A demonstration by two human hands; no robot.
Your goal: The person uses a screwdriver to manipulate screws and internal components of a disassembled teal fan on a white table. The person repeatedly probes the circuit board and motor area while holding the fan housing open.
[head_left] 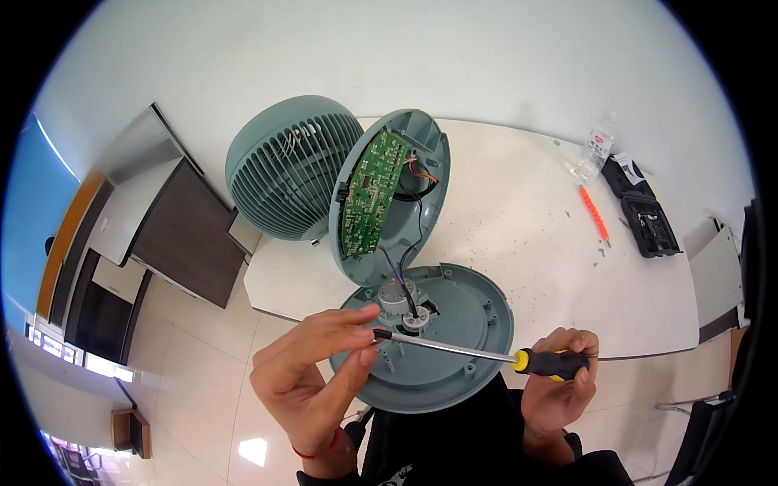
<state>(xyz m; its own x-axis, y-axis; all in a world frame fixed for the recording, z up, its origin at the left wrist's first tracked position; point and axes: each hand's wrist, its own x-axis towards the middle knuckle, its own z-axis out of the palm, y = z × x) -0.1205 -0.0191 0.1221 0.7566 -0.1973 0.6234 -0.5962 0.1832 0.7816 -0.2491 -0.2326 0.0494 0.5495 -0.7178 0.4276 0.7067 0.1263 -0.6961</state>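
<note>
My right hand (559, 377) grips the black-and-yellow handle of a screwdriver (458, 347), whose long metal shaft points left. At its dark tip, the thumb and fingers of my left hand (320, 368) pinch together. A small piece there is too hidden to name. Below the shaft lies the round grey-green base (450, 389) of a fan, opened up, with a silver motor (397, 296) and a white round part (416, 317). Its other half, an oval housing (438, 154), stands tilted up and holds a green circuit board (374, 194). Wires run between the two halves.
The grilled fan head (292, 174) rests behind the housing. On the white table (551, 300) are small scattered bits, an orange-handled tool (594, 214), a clear bottle (598, 150) and an open black tool case (646, 215). A dark cabinet (186, 235) stands at the left.
</note>
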